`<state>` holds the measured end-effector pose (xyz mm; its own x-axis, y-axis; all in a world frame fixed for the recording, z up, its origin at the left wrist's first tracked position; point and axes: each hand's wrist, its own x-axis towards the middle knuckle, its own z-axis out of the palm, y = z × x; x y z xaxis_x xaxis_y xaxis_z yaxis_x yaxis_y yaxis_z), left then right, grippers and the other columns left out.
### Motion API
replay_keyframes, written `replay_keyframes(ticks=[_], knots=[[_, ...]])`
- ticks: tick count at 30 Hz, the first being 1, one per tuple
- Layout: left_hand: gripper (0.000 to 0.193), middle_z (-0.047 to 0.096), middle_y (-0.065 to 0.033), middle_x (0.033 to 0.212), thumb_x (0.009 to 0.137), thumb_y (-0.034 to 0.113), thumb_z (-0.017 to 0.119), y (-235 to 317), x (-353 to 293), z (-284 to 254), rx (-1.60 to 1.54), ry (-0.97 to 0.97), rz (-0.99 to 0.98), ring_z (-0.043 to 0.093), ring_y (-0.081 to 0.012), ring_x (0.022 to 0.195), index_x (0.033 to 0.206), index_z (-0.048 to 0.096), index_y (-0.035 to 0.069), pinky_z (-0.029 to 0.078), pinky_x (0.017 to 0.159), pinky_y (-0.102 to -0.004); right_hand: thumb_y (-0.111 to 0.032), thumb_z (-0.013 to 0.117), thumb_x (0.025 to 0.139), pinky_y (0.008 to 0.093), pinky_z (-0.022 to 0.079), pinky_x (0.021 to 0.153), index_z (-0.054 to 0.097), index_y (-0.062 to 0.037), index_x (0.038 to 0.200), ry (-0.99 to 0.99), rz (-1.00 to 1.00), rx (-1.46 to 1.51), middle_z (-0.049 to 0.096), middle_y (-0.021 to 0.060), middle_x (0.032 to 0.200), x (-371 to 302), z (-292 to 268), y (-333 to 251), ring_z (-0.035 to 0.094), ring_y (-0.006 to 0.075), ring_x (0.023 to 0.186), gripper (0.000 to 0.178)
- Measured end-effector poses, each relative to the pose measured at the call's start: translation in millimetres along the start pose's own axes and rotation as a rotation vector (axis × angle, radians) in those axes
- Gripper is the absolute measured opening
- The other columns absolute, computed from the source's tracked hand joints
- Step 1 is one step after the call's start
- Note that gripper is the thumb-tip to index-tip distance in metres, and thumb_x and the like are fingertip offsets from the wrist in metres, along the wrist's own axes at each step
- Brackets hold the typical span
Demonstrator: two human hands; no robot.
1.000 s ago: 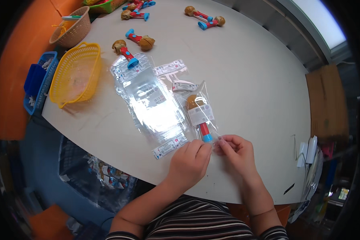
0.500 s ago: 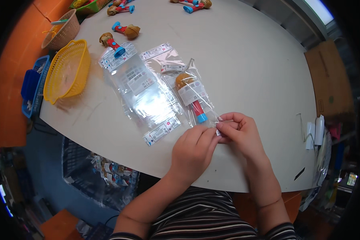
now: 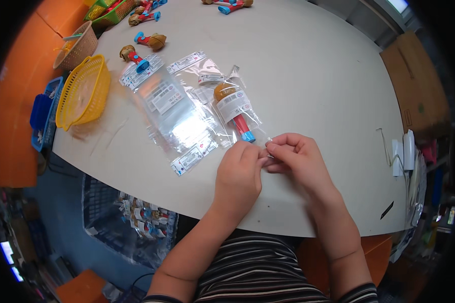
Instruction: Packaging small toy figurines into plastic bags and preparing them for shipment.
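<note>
A clear plastic bag (image 3: 233,107) with a white printed label lies on the table. Inside it is a toy (image 3: 241,123) with a round brown head, a red stem and a blue base. At the bag's near end, beyond the toy's base, my left hand (image 3: 239,171) pinches the plastic, its other fingers curled. Close against it, the thumb and fingers of my right hand (image 3: 299,160) grip the same edge. Fingertips partly hide the bag's end. To the left lie several flat clear bags (image 3: 174,113), overlapping, with printed header strips.
Unbagged toys (image 3: 135,57) lie by the flat bags, others farther back. A yellow basket (image 3: 102,93), a beige basket (image 3: 88,44) and a blue basket (image 3: 48,123) line the left edge. Below is a crate (image 3: 98,214) with bagged toys; a cardboard box (image 3: 414,83) stands right.
Both hands keep pinching the bag's near end, drawing slightly closer together. The whole view has shifted a little; the loose toys and flat bags keep their places on the table.
</note>
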<state>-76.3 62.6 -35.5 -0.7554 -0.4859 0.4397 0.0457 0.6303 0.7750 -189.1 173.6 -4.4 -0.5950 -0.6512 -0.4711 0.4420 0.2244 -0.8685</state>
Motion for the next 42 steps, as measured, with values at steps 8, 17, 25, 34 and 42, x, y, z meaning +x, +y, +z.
replay_keyframes(ticks=[8,17,25,34,42], knots=[[0.009,0.059,-0.014,0.083,0.082,-0.005,0.067,1.5,-3.6,-4.2,-0.041,-0.078,0.025,0.06,-0.0297,0.072,0.087,0.061,-0.002,0.049,0.067,-0.0343,-0.014,0.063,0.097,0.0244,0.059,0.072,0.066,0.0011,0.1,0.113,-0.119,0.005,0.072,0.0094,0.091,5.3,-11.0,-0.8,0.071,0.0151,0.082,0.016],[0.011,0.064,-0.0121,0.087,0.082,-0.004,0.071,6.7,-1.4,-10.2,-0.035,0.088,0.03,0.064,-0.0239,0.074,0.093,0.069,-0.002,0.052,0.066,-0.0312,-0.014,0.063,0.096,0.025,0.061,0.071,0.068,0.0048,0.104,-0.041,0.001,-0.027,0.072,0.0123,0.092,0.4,-5.8,-5.7,0.072,0.0167,0.08,0.021],[0.013,0.063,-0.0118,0.087,0.08,-0.002,0.073,9.1,-3.1,-0.2,0.098,0.042,0.078,0.063,-0.0266,0.075,0.092,0.069,-0.002,0.052,0.067,-0.034,-0.011,0.06,0.095,0.034,0.064,0.074,0.069,0.0066,0.101,-0.031,0.081,0.061,0.072,0.0153,0.091,1.2,-6.9,-3.4,0.073,0.0209,0.08,0.02],[0.013,0.06,-0.0128,0.086,0.08,-0.003,0.071,8.8,-6.5,8.5,0.251,0.014,0.13,0.06,-0.0305,0.077,0.09,0.064,-0.002,0.049,0.067,-0.0378,-0.012,0.06,0.095,0.0311,0.062,0.076,0.069,0.0044,0.101,-0.028,0.057,-0.011,0.072,0.0141,0.092,-0.4,-5.4,1.5,0.073,0.019,0.081,0.019],[0.011,0.058,-0.0142,0.084,0.082,-0.005,0.067,8.1,-1.6,4.6,0.037,-0.019,0.007,0.059,-0.0319,0.077,0.087,0.058,-0.002,0.048,0.067,-0.0387,-0.011,0.059,0.096,0.0294,0.062,0.077,0.069,0.0046,0.101,-0.013,0.08,0.024,0.072,0.013,0.093,2.0,-6.5,0.5,0.073,0.018,0.082,0.019]])
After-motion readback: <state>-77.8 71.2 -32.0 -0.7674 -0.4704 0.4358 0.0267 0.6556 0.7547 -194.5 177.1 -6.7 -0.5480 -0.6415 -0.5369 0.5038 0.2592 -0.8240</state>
